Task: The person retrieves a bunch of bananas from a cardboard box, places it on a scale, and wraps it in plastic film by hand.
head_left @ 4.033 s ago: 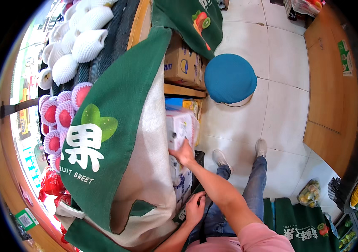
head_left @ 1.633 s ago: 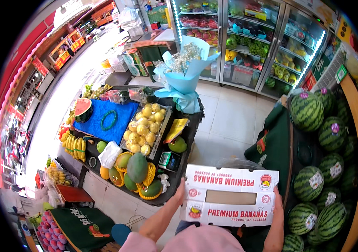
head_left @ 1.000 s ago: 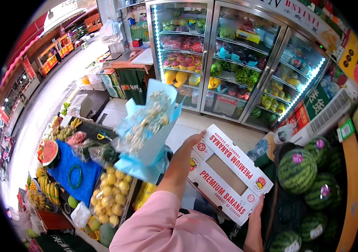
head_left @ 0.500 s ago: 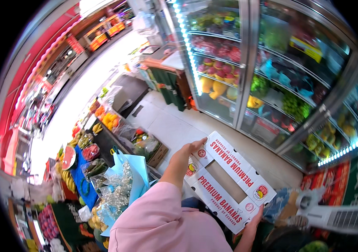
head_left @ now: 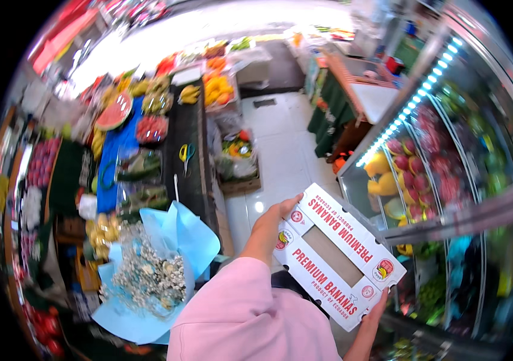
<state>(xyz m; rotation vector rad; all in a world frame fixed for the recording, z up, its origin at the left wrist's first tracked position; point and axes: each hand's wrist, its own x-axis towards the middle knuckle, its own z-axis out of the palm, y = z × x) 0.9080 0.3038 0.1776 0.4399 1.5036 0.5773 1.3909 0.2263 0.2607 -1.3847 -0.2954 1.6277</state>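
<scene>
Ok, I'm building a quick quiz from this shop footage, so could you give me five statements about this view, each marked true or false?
1. The left hand and right hand both hold the white cardboard banana box. True.
2. The yellow-and-teal scissors are in the right hand. False: they lie on the dark display table.
3. The cut watermelon shows red flesh. True.
4. The flower bouquet is wrapped in red. False: its wrapping is light blue.
5. The white box stands on a shelf of the glass-doored refrigerator. False: it is held in the hands, outside the refrigerator.
</scene>
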